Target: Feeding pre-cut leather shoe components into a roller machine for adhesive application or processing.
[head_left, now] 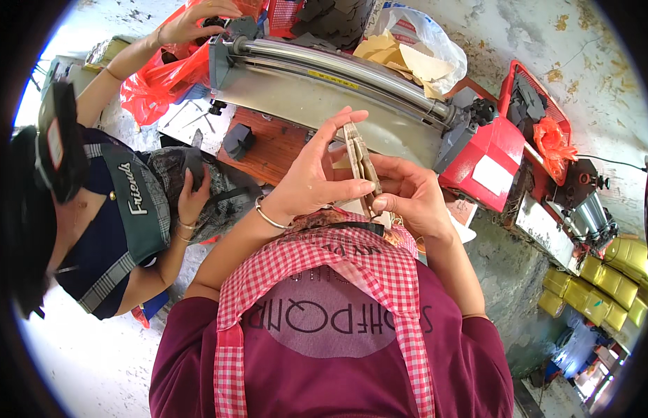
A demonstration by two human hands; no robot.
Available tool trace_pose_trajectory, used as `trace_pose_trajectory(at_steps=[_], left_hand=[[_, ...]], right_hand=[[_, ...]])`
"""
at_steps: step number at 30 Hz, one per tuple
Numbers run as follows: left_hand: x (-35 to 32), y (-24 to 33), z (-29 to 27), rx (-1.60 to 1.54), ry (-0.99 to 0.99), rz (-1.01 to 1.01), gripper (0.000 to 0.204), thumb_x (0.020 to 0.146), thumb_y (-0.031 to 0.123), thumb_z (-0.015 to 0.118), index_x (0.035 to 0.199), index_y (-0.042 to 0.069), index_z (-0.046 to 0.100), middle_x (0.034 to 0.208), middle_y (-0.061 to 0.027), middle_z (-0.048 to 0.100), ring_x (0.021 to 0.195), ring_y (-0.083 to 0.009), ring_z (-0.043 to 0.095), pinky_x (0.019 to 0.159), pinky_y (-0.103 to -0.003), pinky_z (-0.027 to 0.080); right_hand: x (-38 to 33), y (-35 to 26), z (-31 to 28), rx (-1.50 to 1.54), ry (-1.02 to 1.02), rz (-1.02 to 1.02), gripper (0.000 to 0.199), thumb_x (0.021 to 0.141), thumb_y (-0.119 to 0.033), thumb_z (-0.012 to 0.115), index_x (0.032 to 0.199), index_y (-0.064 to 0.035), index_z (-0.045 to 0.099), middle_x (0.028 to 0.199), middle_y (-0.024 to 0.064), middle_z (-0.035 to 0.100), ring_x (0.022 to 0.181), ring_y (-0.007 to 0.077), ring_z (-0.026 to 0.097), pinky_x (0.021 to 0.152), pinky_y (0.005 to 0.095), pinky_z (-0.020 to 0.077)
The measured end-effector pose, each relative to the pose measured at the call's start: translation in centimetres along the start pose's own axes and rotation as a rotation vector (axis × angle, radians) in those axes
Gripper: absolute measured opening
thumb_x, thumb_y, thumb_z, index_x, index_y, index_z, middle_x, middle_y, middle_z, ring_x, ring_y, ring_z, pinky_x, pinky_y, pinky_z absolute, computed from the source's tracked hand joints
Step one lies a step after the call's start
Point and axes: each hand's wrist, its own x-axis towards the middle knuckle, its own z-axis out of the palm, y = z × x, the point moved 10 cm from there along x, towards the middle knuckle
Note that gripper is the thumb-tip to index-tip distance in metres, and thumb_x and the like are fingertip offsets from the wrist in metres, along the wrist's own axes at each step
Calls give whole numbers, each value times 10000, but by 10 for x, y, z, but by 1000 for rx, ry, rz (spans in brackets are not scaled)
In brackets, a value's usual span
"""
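Note:
In front of my chest I hold a small bundle of thin, flat beige-brown pieces (361,161) upright; their material I cannot make out. My left hand (311,166) grips the bundle from the left, thumb across its near face and fingers behind. My right hand (416,198) pinches its lower right edge between thumb and fingers. Just beyond both hands is a roller machine (359,73) with a long shiny metal roller, a pale flat bed and a red end housing (483,164).
At the left, a co-worker's hand (192,198) holds dark grey pieces; the other reaches to the machine's left end. A red plastic bag (153,83) lies there. Dark pieces fill a red basket (512,82) at the right. Yellow wrapped packages (603,285) are stacked at far right.

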Motion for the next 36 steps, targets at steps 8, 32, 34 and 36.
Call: trace_pose_trajectory(at_steps=[8,32,34,36], left_hand=[[-5,-28,-21,89,139,-87,756,782,-70,425,1482,71,178,1281,-116,465,1112,-199,529,915,-304,470],[-53,-119,-33,391,-256,-393,319,925,166,591,1187,48,453,1065,-30,543,1008,-84,493,884,-256,417],[-49,-114,-23,487,-311,-335,303,928,185,583,1166,45,457,1054,-45,554,985,-100,506,876,-262,424],[-47,-114,-25,490,-312,-326,297,926,174,585,1162,37,467,1046,-40,553,981,-97,507,869,-257,427]], right_hand=[[-6,2,-8,-146,117,-52,417,912,-47,585,1303,48,475,1167,141,617,999,179,627,817,293,531],[-43,69,-48,-610,112,149,469,963,-275,530,1337,1,467,1141,141,629,1023,200,593,857,328,492],[-38,67,-32,-811,31,75,324,933,-134,569,1219,12,527,966,150,650,886,169,612,783,307,490],[-37,74,-38,-811,99,104,307,907,-144,593,1171,5,547,951,184,651,888,255,630,776,355,491]])
